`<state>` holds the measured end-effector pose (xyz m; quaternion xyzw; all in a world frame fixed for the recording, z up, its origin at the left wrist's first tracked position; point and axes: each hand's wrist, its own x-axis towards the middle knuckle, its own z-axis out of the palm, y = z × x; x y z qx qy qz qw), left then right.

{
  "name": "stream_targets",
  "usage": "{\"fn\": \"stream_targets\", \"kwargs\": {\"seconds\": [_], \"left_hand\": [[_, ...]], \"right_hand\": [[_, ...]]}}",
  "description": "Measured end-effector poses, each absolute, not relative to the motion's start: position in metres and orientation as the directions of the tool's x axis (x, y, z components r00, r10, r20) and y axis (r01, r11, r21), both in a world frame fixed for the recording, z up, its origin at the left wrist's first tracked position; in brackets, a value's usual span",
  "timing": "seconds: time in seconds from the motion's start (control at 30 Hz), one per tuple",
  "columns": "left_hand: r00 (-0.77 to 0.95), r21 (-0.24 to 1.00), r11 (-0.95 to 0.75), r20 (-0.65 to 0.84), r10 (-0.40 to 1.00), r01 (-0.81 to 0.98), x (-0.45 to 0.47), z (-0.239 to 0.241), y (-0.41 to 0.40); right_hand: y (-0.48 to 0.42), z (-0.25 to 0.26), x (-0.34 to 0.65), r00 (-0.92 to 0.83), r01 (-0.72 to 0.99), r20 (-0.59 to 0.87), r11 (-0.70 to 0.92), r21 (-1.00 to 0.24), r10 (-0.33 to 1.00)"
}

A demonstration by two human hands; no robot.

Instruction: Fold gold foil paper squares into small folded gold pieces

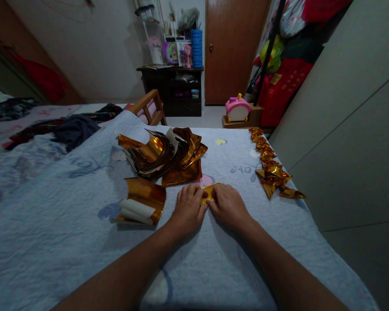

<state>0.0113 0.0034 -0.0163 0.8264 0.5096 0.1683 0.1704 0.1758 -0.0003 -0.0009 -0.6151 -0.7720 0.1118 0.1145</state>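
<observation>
Both bare hands low center of frame, close together on a pale blue printed cloth (pixel 227 268). Task item: small folded gold paper piece (pixel 209 194), center of frame, lying between the two hands. Left hand (pixel 188 206) on its left end, fingers bent and held close together, thumb toward the paper's lower edge. Right hand (pixel 229 205) on the other end, fingers curled in, thumb also at the lower edge — both hands hold the piece against the cloth. Some fingertips hidden, exact grip under them can't be told.

Left of center, above the left hand: big fanned stack of gold sheets (pixel 154 147), curled, pale backs showing in places. Just below it, a smaller curled gold sheet bundle (pixel 145 192) with pale rolled edges, near the left hand but apart from it. Right side of frame: row of folded gold shapes (pixel 275 172) along the cloth's edge, nearest ones larger in view, some pointed.

Background: dark cabinet (pixel 171 93) top center, brown door (pixel 236 52) beside it, pink toy (pixel 238 108) below the door, dark clothing (pixel 76 129) left — details dim.
</observation>
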Motion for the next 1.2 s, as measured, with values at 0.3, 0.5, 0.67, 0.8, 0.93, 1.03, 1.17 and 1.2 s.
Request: {"fn": "stream_targets", "kwargs": {"seconds": [0.3, 0.5, 0.67, 0.8, 0.93, 1.03, 1.17, 1.2], "left_hand": [[0.402, 0.414, -0.39, 0.06, 0.913, 0.822, 0.009, -0.018, 0.005], [0.423, 0.378, -0.426, 0.095, 0.901, 0.822, 0.009, -0.027, 0.004], [0.438, 0.374, -0.443, 0.104, 0.893, 0.815, 0.009, -0.029, 0.005], [0.439, 0.373, -0.44, 0.093, 0.894, 0.817, 0.01, -0.028, 0.005], [0.441, 0.377, -0.444, 0.098, 0.892, 0.813, 0.009, -0.029, 0.005], [0.451, 0.383, -0.454, 0.101, 0.887, 0.805, 0.009, -0.031, 0.005], [0.445, 0.379, -0.454, 0.117, 0.888, 0.806, 0.009, -0.033, 0.006], [0.441, 0.378, -0.452, 0.122, 0.889, 0.808, 0.009, -0.034, 0.006]], "right_hand": [[-0.002, -0.002, 0.174, -0.212, 0.934, 0.05, 0.218, -0.284, 0.976], [-0.004, -0.002, 0.172, -0.172, 0.942, 0.042, 0.177, -0.286, 0.984], [-0.006, 0.002, 0.18, -0.113, 0.963, 0.038, 0.119, -0.244, 0.993], [-0.005, -0.002, 0.19, -0.082, 0.966, 0.04, 0.089, -0.244, 0.996], [-0.003, -0.011, 0.198, -0.052, 0.964, 0.069, 0.068, -0.256, 0.996], [-0.001, -0.016, 0.203, -0.055, 0.964, 0.062, 0.069, -0.256, 0.997], [0.001, -0.02, 0.212, -0.043, 0.97, 0.059, 0.056, -0.238, 0.997], [0.002, -0.021, 0.214, -0.037, 0.971, 0.062, 0.05, -0.233, 0.997]]}}
